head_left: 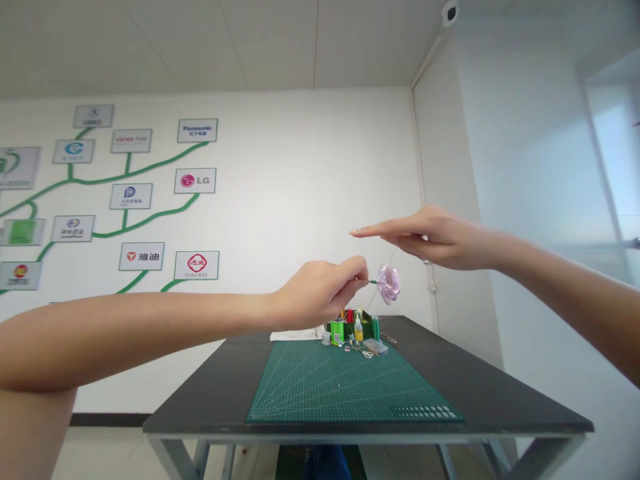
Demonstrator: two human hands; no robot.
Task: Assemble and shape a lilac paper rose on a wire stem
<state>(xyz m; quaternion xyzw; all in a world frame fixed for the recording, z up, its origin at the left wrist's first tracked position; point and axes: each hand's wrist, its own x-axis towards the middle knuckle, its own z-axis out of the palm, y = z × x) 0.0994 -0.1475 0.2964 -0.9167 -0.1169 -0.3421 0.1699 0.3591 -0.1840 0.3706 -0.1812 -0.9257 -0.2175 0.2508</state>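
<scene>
A pale lilac, shiny artificial flower lies sideways over the far part of the table, its petals pointing right. My left hand is closed around its short green stem, the thumb and index finger pinching near the bloom. Above and right of the flower is my right hand, index finger stretched left and the other fingers pressed together beneath. A thin pale thread runs from under those fingers down past the flower; my right hand appears to pinch it, though the exact grip is hidden.
A green cutting mat lies on the dark table. At its far end stand a glue bottle, a bright green container, thread spools, white-handled scissors and a clear plastic box. White sheets lie behind left.
</scene>
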